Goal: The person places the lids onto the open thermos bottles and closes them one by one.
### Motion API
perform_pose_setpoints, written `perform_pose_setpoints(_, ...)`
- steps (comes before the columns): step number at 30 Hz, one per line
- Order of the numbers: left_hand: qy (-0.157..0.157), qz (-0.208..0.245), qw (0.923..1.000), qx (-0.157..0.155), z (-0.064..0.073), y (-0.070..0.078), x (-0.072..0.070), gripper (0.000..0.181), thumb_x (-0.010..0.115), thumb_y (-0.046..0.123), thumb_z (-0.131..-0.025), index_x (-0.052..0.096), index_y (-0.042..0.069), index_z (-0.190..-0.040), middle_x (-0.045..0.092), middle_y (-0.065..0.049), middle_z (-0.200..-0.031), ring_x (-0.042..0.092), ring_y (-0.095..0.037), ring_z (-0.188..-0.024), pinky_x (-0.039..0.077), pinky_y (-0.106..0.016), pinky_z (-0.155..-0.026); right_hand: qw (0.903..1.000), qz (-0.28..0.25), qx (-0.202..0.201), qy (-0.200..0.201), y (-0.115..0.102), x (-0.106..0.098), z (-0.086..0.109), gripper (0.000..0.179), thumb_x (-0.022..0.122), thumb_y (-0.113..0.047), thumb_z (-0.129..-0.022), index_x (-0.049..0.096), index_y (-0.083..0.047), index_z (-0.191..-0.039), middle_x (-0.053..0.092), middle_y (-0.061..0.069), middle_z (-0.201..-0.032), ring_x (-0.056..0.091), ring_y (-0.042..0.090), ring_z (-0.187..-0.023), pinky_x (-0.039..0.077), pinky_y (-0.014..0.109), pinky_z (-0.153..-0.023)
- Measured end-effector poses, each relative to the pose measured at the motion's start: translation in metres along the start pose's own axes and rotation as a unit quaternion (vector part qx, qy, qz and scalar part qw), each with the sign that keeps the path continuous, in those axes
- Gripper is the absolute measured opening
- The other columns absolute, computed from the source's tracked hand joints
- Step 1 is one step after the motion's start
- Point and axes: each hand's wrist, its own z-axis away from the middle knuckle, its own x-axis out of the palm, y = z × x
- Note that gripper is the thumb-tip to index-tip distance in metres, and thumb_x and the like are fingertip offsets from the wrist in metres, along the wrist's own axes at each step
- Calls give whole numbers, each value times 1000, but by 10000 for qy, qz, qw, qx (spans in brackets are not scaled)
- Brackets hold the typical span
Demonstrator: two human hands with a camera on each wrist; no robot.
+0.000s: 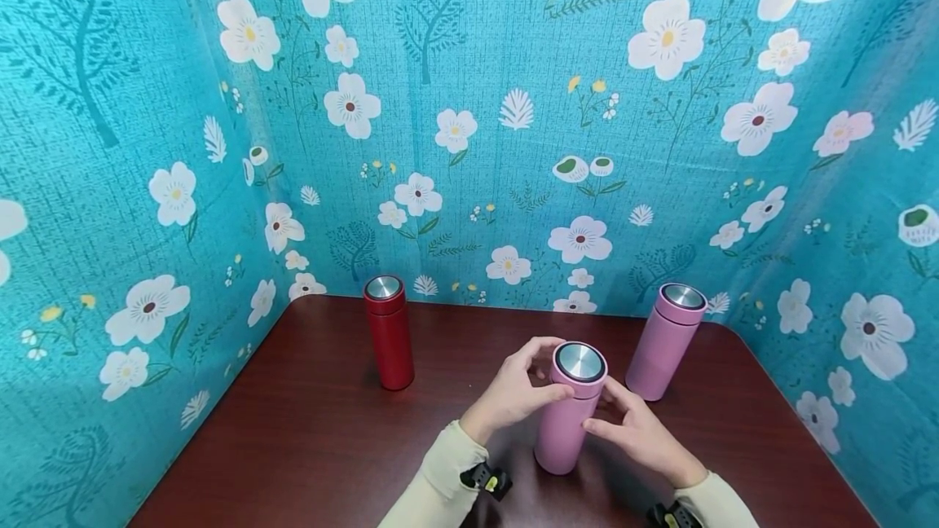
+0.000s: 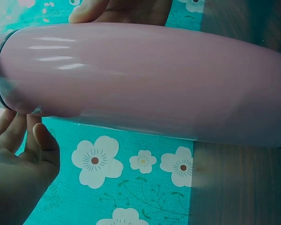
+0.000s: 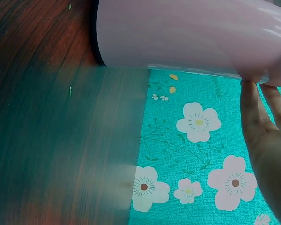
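Note:
A pink thermos flask (image 1: 563, 430) with a shiny metal lid top is between both hands at the front right of the table. My left hand (image 1: 517, 388) grips it around the lid, thumb across the near side. Lower down, my right hand (image 1: 641, 434) holds the flask's right side with thumb and fingers. In the left wrist view the flask (image 2: 145, 79) spans the picture, and fingers of the left hand (image 2: 18, 159) touch it near the dark lid seam. The right wrist view shows the right hand (image 3: 271, 131) with fingertips against the flask (image 3: 187, 33). Whether its base touches the table cannot be told.
A red thermos (image 1: 390, 336) stands at the back left of the dark wooden table (image 1: 293, 430). Another pink thermos (image 1: 663, 345) stands behind the right hand. Blue flowered cloth (image 1: 455, 210) hangs around the back and sides.

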Motion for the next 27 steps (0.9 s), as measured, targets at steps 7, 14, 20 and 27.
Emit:
perform_pose_setpoints(7,-57,98,9999,-45,1,1,3,59,76,24,-79,46,22,-131,58,6,-112,53,-8,-90,50,-28,-75,9999,139,-16,-6,3,-2,0,56,62,-2,-89,39,-7,-140,60,10,-120,59,18,-105,50,29,-85)
perform_pose_setpoints(14,98,12,9996,-258,-1,3,3,59,79,26,-77,48,25,-127,58,9,-110,52,-7,-89,48,-25,-73,9999,104,-97,-76,5,-2,0,56,62,-1,-88,39,-6,-139,60,9,-118,60,18,-104,50,29,-84)
perform_pose_setpoints(20,-121,-110,9997,-156,-3,4,0,57,76,22,-80,48,22,-130,58,7,-113,51,-6,-91,46,-23,-75,9996,118,-234,-78,3,-2,-1,58,62,3,-87,38,-5,-140,59,9,-122,59,17,-106,50,29,-85)
perform_pose_setpoints(27,-489,36,9986,-196,-5,1,-5,56,72,17,-84,46,20,-134,58,3,-114,51,-6,-91,47,-24,-77,9999,52,-126,-101,5,-2,-1,58,62,0,-88,38,-6,-141,59,9,-123,59,17,-107,50,29,-85)
